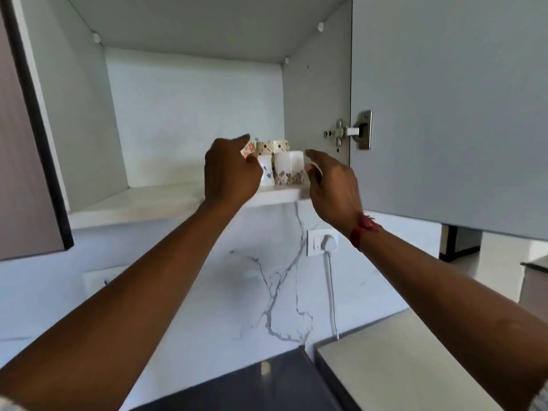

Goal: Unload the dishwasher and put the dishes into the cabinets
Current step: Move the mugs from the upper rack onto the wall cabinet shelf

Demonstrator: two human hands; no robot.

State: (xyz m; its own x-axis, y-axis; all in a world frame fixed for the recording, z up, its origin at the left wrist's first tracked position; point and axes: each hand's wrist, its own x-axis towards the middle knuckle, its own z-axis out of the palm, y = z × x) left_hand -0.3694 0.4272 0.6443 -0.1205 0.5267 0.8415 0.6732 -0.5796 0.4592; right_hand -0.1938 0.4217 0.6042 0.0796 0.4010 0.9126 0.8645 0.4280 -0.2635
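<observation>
Evidently this is the placing step: in the head view the mugs [268, 147] stand clustered at the right end of the open cabinet's shelf [142, 200]. The left hand [231, 173] curls against the left ones, its grip hidden, and the right hand [332, 179] lies relaxed, unclenched, just beside the front floral mug [289, 169]. Next, I judge, both hands must withdraw without nudging the cluster, then fetch more from the dishwasher, which is out of view.
</observation>
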